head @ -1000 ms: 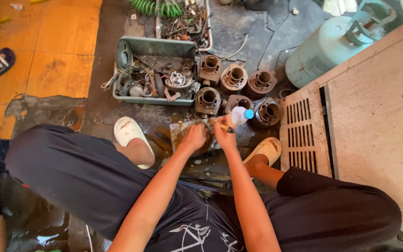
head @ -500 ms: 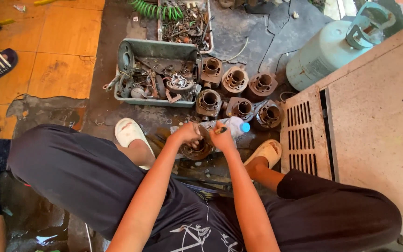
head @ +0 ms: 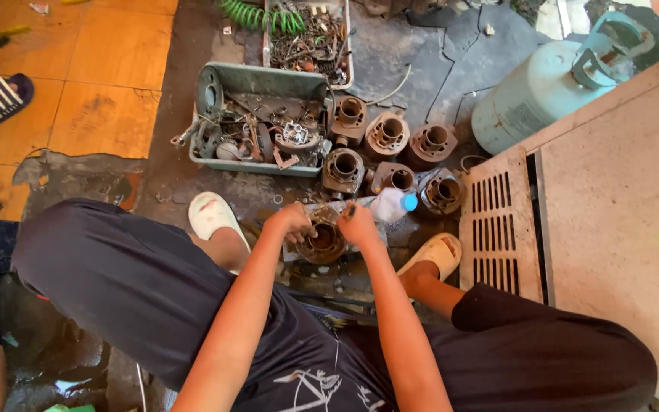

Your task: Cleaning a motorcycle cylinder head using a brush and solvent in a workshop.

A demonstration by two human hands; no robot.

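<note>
a rusty, round engine cylinder [head: 322,243], bore apparently facing up, sits on the floor.

Both arms stretched forward between knees; left hand [head: 293,223] and right hand [head: 358,224] curled, close together.

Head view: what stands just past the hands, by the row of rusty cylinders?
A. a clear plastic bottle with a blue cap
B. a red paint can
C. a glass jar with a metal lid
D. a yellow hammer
A: a clear plastic bottle with a blue cap lies just beyond the right hand, next to the rusty cylinders.
</note>
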